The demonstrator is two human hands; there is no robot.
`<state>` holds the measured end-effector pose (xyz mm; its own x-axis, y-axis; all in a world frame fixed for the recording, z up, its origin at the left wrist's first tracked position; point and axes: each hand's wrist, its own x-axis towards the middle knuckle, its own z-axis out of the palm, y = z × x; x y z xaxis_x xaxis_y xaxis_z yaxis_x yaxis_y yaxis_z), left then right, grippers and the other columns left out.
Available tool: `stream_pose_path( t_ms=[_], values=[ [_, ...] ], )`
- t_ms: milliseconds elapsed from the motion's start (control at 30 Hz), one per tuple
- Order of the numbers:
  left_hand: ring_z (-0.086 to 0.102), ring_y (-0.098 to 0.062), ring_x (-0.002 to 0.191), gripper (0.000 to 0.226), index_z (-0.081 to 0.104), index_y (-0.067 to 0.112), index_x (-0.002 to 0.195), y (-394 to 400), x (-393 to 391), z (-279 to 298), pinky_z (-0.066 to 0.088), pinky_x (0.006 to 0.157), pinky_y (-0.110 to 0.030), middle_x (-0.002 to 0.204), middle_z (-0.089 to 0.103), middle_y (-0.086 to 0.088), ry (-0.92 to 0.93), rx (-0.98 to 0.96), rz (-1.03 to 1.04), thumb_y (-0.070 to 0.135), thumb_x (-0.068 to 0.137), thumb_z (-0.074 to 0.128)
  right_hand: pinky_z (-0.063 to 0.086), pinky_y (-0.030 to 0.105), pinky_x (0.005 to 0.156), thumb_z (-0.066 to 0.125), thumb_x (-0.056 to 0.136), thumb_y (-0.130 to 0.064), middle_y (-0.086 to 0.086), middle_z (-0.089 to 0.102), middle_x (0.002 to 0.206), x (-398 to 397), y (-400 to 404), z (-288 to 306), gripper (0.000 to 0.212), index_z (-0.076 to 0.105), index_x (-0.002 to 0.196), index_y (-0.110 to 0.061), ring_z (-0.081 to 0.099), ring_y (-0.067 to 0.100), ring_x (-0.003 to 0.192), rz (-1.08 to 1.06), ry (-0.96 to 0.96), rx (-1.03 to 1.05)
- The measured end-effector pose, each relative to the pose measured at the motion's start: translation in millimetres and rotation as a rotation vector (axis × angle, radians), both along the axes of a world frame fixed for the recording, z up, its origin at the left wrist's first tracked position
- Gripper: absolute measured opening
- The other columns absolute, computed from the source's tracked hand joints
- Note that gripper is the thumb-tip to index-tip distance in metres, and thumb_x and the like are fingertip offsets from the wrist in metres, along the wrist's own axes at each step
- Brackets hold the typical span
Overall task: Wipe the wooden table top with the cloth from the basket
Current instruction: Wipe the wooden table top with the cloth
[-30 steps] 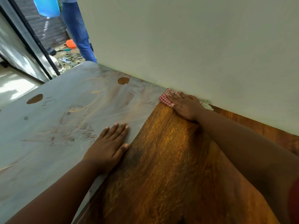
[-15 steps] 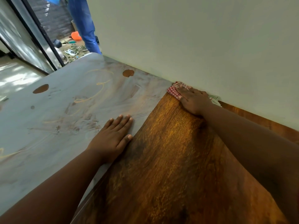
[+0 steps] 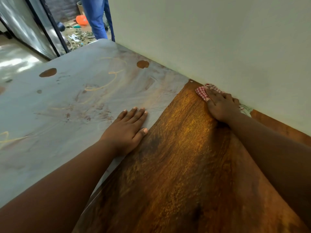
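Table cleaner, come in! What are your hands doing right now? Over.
Right hand presses checked cloth on table top, beside wall. Left hand flat on dusty unwiped part. Only left hand ahead of cloth.

Plain pale wall (image 3: 218,39) ahead of me. Beyond: blue-trousered legs (image 3: 96,15), round orange object (image 3: 82,20) on the ground, black-framed glass door (image 3: 33,27).

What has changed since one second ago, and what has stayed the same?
The right hand, pressing the checked cloth, slid it slightly rightward along the wall, away from the dust edge; a strip of clean wood now shows between them. The left hand stayed flat on the dusty part of the table top.
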<state>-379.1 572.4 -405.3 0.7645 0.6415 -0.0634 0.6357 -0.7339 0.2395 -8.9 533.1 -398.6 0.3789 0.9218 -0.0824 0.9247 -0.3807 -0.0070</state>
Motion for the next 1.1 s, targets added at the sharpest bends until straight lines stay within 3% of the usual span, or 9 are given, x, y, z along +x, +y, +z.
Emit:
stream_pose_path(
  t_ms=[167,533,800,967,1100],
  values=[
    [-0.02,-0.009,0.143,0.066,-0.012,0.029,0.149,0,0,-2,-0.015,0.115,-0.031,0.156,-0.015,0.009,0.003,0.001,-0.005,0.058,0.091,0.001,0.015,0.053,0.106,0.014,0.098,-0.05,-0.002,0.016,0.159,-29,24,4,0.055,0.009,0.151,-0.037,0.02,0.034,0.136,-0.059,-0.021,0.006],
    [-0.017,-0.009,0.143,0.064,-0.007,0.027,0.151,1,1,-3,-0.014,0.115,-0.03,0.157,-0.011,0.009,0.005,0.004,-0.005,0.054,0.093,0.004,0.004,0.053,0.112,0.011,0.099,-0.047,-0.006,-0.001,0.16,-69,79,6,0.056,0.0,0.152,-0.034,0.002,0.03,0.145,0.005,0.069,-0.065],
    [-0.028,-0.011,0.141,0.068,-0.023,0.023,0.146,-7,-3,-3,-0.017,0.113,-0.026,0.153,-0.029,0.003,-0.13,0.035,0.101,0.051,0.099,0.017,-0.005,0.055,0.111,0.016,0.098,-0.046,-0.005,-0.002,0.16,-170,31,1,0.057,0.0,0.152,-0.033,-0.001,0.035,0.144,0.147,0.164,-0.071],
    [-0.018,-0.007,0.14,0.07,-0.007,0.018,0.15,-15,-29,23,-0.012,0.113,-0.026,0.159,-0.012,-0.002,-0.137,-0.026,0.202,0.054,0.092,0.007,-0.009,0.052,0.11,0.014,0.099,-0.047,-0.009,-0.005,0.16,-252,-28,-1,0.056,-0.003,0.151,-0.035,-0.005,0.031,0.144,0.22,0.241,-0.036],
    [-0.01,-0.01,0.143,0.068,0.001,0.017,0.151,-44,-87,29,-0.009,0.114,-0.027,0.159,-0.005,-0.002,0.019,-0.033,0.167,0.055,0.095,0.007,-0.012,0.05,0.11,0.013,0.099,-0.046,-0.01,-0.006,0.16,-310,-75,6,0.056,-0.003,0.151,-0.035,-0.007,0.028,0.144,0.271,0.286,-0.032]
  ],
)
